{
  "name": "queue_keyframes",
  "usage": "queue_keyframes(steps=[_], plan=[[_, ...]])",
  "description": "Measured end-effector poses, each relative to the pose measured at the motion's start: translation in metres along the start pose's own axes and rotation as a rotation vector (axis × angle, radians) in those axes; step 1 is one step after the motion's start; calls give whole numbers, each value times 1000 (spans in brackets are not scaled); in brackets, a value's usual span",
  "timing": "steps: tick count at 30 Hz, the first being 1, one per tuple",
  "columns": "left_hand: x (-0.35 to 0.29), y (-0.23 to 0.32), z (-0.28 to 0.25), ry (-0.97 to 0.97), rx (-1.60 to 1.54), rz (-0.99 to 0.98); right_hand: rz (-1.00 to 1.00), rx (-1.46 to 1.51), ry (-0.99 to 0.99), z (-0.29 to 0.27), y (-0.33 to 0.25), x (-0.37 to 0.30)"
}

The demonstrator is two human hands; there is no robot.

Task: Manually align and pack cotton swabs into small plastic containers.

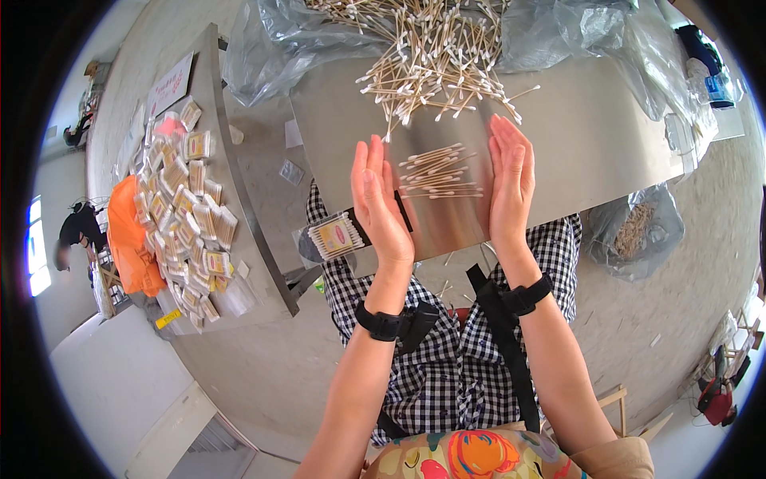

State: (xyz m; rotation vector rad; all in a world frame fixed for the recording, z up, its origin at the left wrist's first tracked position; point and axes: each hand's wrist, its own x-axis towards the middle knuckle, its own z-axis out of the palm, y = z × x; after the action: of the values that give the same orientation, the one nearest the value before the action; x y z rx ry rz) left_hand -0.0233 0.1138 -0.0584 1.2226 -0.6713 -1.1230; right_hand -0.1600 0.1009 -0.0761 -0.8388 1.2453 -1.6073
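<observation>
A small bunch of cotton swabs (437, 172) with wooden sticks lies sideways on the metal table (590, 152). My left hand (377, 195) stands on edge at the bunch's left side, fingers stretched out. On the other side my right hand (509, 180) is upright with its fingers extended, palm toward the bunch. Neither hand grips anything. Just beyond my fingertips spreads a large loose pile of cotton swabs (443, 60). Beside my left wrist, a clear packet of cotton swabs (335, 235) lies at the table's near left corner.
Many filled swab packets (187, 215) are heaped on a side table at left, beside an orange bag (130, 235). Clear plastic sheeting (558, 36) lies along the far side. A plastic bag with swabs or sticks (636, 231) hangs low at right. Another person (78, 231) is far left.
</observation>
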Motion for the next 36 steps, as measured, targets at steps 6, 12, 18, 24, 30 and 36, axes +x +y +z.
queue_keyframes(steps=[6,12,18,24,30,36], plan=[[8,3,13,-68,-2,-13,89,68,-89,9,-4,-3],[12,16,8,-268,586,52,22,-187,-225,-4,-9,14],[8,10,-2,-445,1016,424,-16,-604,-455,-16,-14,8],[-1,14,-16,-232,369,120,-106,-364,-256,-22,-12,-13],[-6,3,-13,-142,-32,-44,-310,-967,-589,-10,-25,-24],[-22,-6,6,-195,-47,-46,-136,-812,-476,-21,-23,-16]])
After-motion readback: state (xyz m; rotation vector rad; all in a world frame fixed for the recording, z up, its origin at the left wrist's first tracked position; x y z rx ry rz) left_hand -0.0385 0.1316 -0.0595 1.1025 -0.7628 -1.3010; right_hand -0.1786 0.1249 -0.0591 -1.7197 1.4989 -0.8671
